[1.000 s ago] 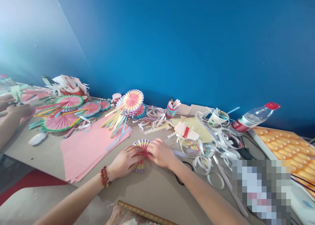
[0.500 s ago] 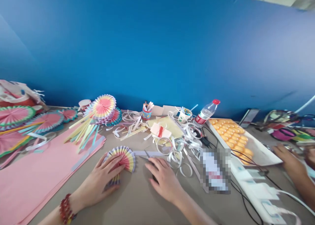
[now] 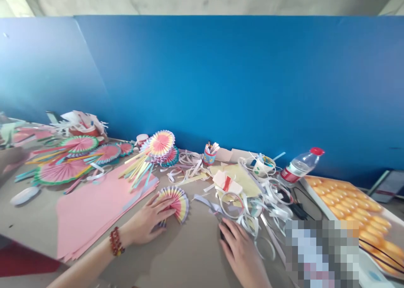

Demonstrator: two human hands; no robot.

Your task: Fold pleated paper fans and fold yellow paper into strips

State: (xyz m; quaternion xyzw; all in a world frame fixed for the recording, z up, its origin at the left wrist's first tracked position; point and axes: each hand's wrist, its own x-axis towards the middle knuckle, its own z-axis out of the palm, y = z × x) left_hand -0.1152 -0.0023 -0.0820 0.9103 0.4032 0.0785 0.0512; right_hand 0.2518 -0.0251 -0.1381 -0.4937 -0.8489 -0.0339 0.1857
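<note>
A pleated paper fan (image 3: 178, 204) in pink, yellow and lilac lies half spread on the table. My left hand (image 3: 148, 220) rests flat over its left part with the fingers stretched and apart, hiding some of the folds. To the right, my right hand (image 3: 240, 246) is low on the table, its fingers curled over the dark handle of what look like scissors (image 3: 221, 234). Their blades point away from me, toward a lilac paper strip (image 3: 206, 203); most of the handle is hidden.
Pink paper sheets (image 3: 91, 212) lie left, with finished paper rosettes (image 3: 161, 143) behind them. Curled white paper strips (image 3: 252, 220), a pen cup (image 3: 210, 154) and a bottle (image 3: 301, 167) stand beyond my right hand. An orange-patterned tray (image 3: 353, 208) is far right. A blue wall (image 3: 221, 82) closes the back.
The view has swung left and shows more of the table's left side. My left hand stays on the fan. My right hand, over the scissors, sits slightly farther from the fan.
</note>
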